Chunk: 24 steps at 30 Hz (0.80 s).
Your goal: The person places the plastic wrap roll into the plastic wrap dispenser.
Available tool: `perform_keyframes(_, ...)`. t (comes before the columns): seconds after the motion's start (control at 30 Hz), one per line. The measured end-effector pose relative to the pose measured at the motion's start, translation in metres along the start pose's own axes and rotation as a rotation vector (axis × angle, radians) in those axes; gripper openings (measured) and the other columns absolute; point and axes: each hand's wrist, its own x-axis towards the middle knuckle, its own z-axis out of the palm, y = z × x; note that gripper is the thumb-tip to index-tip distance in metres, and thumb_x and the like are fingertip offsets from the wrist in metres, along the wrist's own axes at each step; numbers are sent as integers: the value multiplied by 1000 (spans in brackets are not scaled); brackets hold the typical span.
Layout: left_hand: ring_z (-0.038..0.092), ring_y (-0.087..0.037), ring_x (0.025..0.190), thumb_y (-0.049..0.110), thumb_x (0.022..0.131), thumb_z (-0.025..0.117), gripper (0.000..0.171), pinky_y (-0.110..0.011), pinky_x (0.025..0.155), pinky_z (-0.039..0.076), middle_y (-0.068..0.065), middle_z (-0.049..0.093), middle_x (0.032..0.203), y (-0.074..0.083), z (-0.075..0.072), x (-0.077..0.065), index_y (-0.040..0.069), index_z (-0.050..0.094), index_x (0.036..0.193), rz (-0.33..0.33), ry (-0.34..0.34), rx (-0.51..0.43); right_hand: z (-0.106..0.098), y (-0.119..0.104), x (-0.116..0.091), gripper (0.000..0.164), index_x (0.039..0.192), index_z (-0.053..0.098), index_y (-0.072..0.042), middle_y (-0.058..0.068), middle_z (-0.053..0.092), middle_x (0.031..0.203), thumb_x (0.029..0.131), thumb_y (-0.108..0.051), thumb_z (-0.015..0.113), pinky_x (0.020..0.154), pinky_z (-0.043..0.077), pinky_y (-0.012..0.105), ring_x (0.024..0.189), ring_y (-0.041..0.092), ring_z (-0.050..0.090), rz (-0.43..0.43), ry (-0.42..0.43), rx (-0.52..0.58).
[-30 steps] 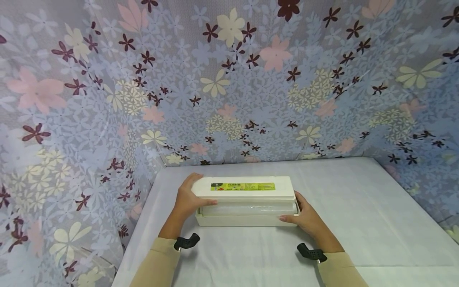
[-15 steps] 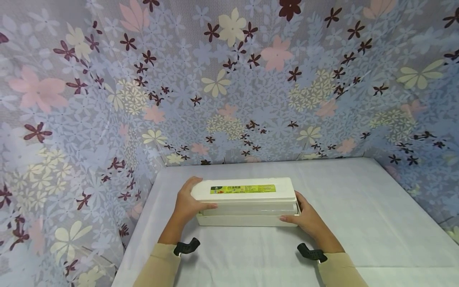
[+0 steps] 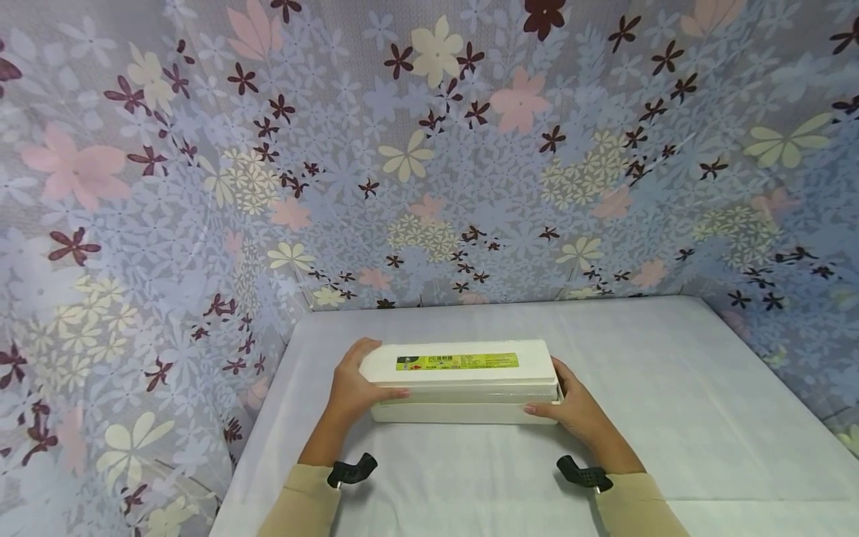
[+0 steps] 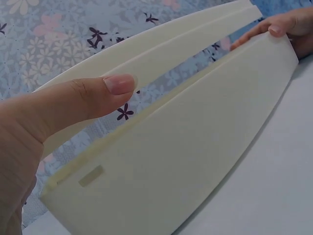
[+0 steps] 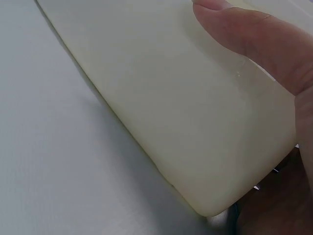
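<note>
A long white cling film box stands on the table, its lid [image 3: 470,347] bearing a yellow-green label [image 3: 458,362]. My left hand [image 3: 352,382] grips the lid's left end, with the thumb along its front edge. At the right end my right hand [image 3: 570,406] holds the lower box [image 3: 450,414], its thumb on the front wall. In the left wrist view a gap shows between the raised lid [image 4: 161,54] and the lower box [image 4: 186,127], widest near my left hand. The roll inside is mostly hidden beneath the lid.
White cloth [image 3: 671,403] covers the table. A floral curtain [image 3: 429,171] hangs behind it and along both sides. Each wrist carries a black strap-like mount [image 3: 353,470] by a beige sleeve [image 3: 302,500].
My left hand has lowered the lid toward the lower box, narrowing the gap and covering the roll that showed before. The right hand and lower box have stayed in place.
</note>
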Motion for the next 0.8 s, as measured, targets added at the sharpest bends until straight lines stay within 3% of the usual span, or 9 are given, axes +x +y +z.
perform_keyframes(0.37, 49, -29, 137, 37, 46, 110, 107, -54, 115, 34, -10, 56, 149, -1, 2, -5, 10, 66, 140, 32, 2, -21, 0, 3, 0, 118, 167, 22, -5, 21, 33, 164, 77, -18, 98, 116, 23, 67, 150, 42, 28, -20, 8, -11)
perform_keyframes(0.5, 49, -30, 136, 37, 46, 110, 107, -55, 116, 33, -15, 55, 149, 0, 4, -7, 10, 65, 140, 36, -6, -33, 0, 5, 0, 119, 167, 22, -6, 20, 39, 160, 76, -19, 98, 112, 31, 65, 142, 40, 39, -28, 13, -22)
perform_keyframes(0.63, 49, -29, 136, 37, 46, 110, 107, -54, 115, 34, -13, 56, 149, 1, 5, -8, 11, 66, 139, 33, -11, -28, 0, 4, -1, 118, 167, 23, -7, 19, 47, 155, 76, -16, 98, 106, 41, 57, 133, 35, 50, -35, 12, -11)
perform_keyframes(0.8, 50, -27, 135, 38, 45, 110, 107, -51, 115, 34, -7, 57, 146, 0, 7, -9, 12, 66, 139, 34, -11, -28, 0, 2, -2, 117, 167, 25, -7, 17, 53, 149, 75, -11, 98, 100, 46, 37, 127, 30, 54, -41, 11, 7)
